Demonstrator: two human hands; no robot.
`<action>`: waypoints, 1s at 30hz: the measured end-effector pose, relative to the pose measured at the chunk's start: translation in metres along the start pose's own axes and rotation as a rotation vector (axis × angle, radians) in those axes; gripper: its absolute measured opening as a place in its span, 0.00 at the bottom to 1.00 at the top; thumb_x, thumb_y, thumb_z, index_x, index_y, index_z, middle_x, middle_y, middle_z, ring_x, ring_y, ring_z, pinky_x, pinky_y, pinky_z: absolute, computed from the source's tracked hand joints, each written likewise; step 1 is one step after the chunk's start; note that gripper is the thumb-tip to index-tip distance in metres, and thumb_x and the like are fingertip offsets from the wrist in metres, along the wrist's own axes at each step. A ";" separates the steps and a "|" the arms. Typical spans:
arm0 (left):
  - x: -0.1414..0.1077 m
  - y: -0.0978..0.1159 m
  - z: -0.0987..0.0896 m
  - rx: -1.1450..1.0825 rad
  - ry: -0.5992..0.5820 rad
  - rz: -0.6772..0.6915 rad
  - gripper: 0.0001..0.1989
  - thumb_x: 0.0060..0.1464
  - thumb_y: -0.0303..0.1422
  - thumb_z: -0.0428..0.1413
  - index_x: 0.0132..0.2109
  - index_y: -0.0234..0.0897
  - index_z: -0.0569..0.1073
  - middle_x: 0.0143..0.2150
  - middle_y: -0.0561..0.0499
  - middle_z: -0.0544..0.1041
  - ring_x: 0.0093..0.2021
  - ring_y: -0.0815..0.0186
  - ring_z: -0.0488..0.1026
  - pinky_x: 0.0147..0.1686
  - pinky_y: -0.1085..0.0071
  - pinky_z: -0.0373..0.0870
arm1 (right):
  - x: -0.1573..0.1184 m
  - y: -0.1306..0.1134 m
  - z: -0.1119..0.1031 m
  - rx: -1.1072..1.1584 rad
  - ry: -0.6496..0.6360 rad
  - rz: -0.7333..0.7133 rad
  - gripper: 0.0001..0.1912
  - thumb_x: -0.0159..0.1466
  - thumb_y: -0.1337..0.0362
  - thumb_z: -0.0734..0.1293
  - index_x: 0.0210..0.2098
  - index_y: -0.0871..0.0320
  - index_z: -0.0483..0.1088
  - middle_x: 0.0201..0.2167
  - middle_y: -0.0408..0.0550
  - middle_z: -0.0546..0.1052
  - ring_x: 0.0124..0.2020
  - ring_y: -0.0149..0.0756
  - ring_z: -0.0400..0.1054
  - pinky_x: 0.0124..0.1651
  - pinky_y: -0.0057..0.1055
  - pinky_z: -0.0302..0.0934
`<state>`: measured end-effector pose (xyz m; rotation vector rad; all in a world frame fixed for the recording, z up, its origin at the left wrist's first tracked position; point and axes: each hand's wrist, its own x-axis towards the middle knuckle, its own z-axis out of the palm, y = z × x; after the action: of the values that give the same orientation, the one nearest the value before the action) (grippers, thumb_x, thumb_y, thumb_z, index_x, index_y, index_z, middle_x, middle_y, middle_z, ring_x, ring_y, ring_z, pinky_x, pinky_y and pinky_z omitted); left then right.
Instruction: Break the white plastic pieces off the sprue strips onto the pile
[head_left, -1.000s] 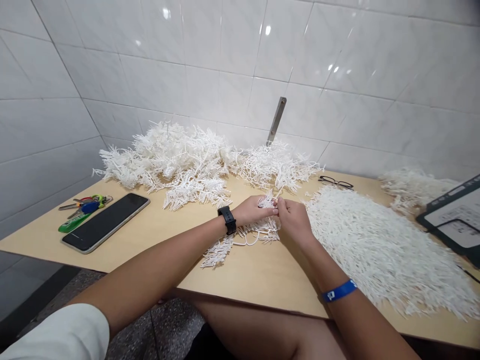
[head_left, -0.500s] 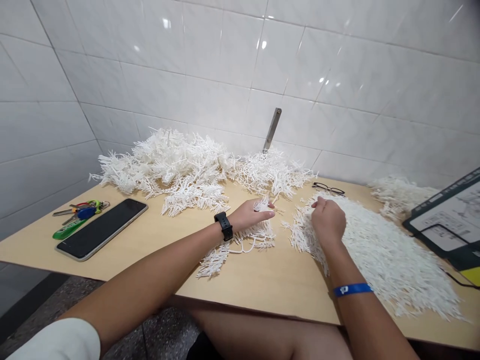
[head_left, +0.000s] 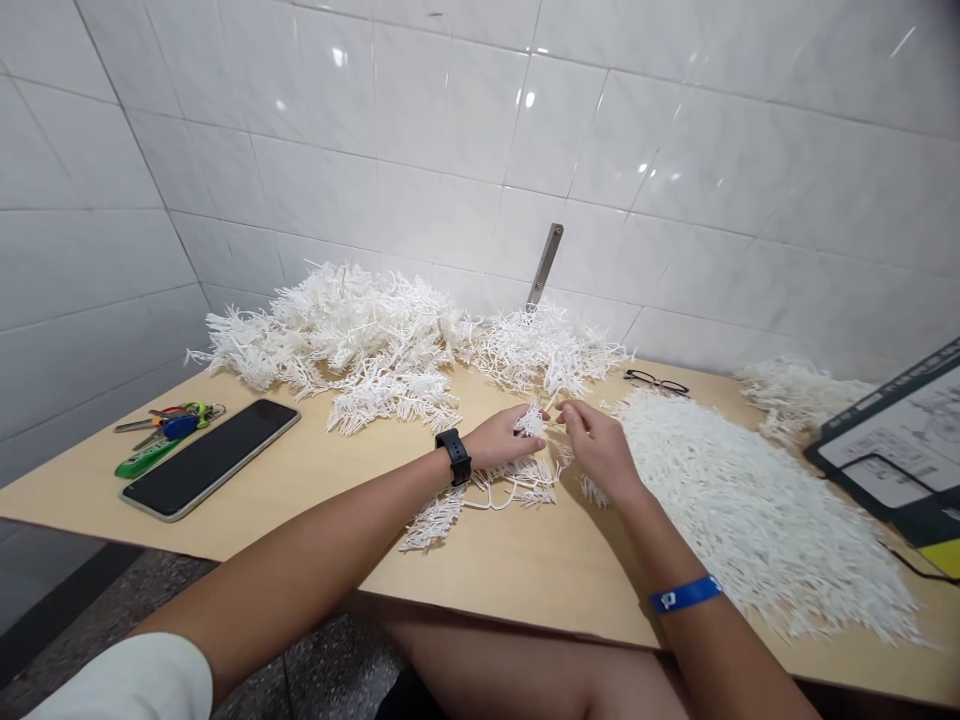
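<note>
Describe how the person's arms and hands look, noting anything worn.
The left hand and right hand are gloveless. The left wrist has a black strap; a pale sleeve ends higher up. The right forearm has a blue band with white marks; no sleeve shows there.

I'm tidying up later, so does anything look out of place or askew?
The metal strip stands tilted behind the white strands; its lower end is hidden. The phone and keys look out of place, perhaps personal items sharing the table with the strands.
</note>
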<state>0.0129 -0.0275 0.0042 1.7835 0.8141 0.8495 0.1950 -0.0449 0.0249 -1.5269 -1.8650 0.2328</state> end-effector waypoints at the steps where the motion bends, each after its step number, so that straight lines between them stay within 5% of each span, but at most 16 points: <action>1: 0.001 -0.001 0.000 0.003 0.011 0.026 0.21 0.50 0.37 0.58 0.51 0.34 0.68 0.30 0.54 0.69 0.28 0.70 0.63 0.30 0.73 0.62 | -0.002 -0.006 0.003 -0.007 -0.032 -0.028 0.19 0.66 0.55 0.55 0.36 0.55 0.74 0.33 0.46 0.78 0.32 0.37 0.69 0.34 0.30 0.56; 8: 0.003 -0.006 0.002 -0.097 -0.034 -0.033 0.16 0.52 0.42 0.56 0.40 0.33 0.70 0.25 0.54 0.71 0.25 0.70 0.67 0.28 0.73 0.64 | -0.003 -0.011 0.013 0.016 0.017 -0.080 0.18 0.64 0.50 0.61 0.41 0.54 0.75 0.36 0.47 0.78 0.30 0.36 0.69 0.35 0.32 0.59; 12: -0.001 -0.002 0.003 0.020 0.029 -0.061 0.19 0.49 0.46 0.57 0.28 0.32 0.71 0.26 0.49 0.76 0.26 0.69 0.69 0.29 0.73 0.63 | -0.001 -0.008 0.014 0.137 0.113 -0.144 0.17 0.64 0.52 0.60 0.33 0.57 0.74 0.32 0.49 0.76 0.33 0.37 0.68 0.36 0.33 0.61; 18: -0.003 0.000 0.003 0.059 0.059 -0.058 0.21 0.50 0.48 0.56 0.24 0.33 0.71 0.21 0.51 0.75 0.22 0.70 0.66 0.28 0.73 0.63 | -0.001 -0.003 0.017 0.406 -0.103 -0.109 0.18 0.63 0.50 0.62 0.39 0.57 0.75 0.47 0.52 0.75 0.48 0.42 0.68 0.46 0.35 0.62; 22: -0.002 -0.002 0.003 0.076 0.037 -0.022 0.19 0.50 0.46 0.56 0.25 0.34 0.70 0.20 0.54 0.73 0.22 0.70 0.66 0.28 0.73 0.63 | 0.000 -0.001 0.018 0.461 -0.171 -0.105 0.20 0.62 0.48 0.62 0.29 0.58 0.76 0.40 0.52 0.77 0.46 0.43 0.69 0.51 0.38 0.60; 30: -0.002 -0.004 0.002 0.044 -0.020 0.006 0.21 0.51 0.47 0.55 0.23 0.33 0.70 0.20 0.53 0.72 0.23 0.71 0.66 0.30 0.73 0.63 | -0.002 -0.009 0.011 0.535 -0.188 0.014 0.20 0.60 0.49 0.64 0.25 0.59 0.73 0.26 0.45 0.73 0.31 0.36 0.66 0.36 0.31 0.59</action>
<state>0.0131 -0.0286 -0.0004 1.8313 0.8207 0.8221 0.1817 -0.0461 0.0210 -1.1755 -1.7410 0.8340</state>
